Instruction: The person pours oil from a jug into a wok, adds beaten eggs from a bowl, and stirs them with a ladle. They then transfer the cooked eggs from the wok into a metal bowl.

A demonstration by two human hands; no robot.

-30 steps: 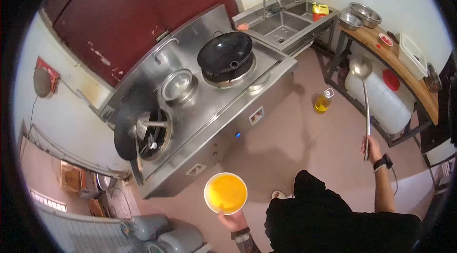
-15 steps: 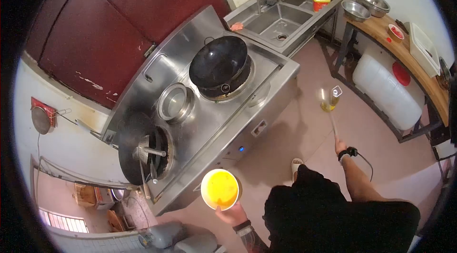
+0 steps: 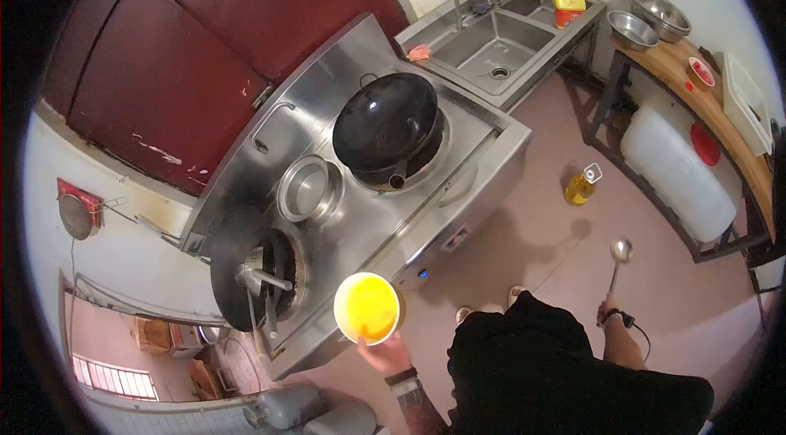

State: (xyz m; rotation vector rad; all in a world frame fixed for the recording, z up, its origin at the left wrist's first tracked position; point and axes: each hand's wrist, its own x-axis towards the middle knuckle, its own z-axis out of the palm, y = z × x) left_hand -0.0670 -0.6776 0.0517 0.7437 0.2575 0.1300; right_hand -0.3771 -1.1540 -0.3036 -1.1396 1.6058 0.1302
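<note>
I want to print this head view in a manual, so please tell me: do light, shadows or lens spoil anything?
Head view: corners black, wide lens seemingly bending the wooden table; yellow liquid nearly washed out by brightness; small glare on the wok nearer the sink; soft shadows on the floor; ladle slightly soft.

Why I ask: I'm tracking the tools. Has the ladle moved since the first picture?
Yes, down the view: the ladle had its head higher than the oil bottle; now its head is lower, still to the bottle's right.
</note>
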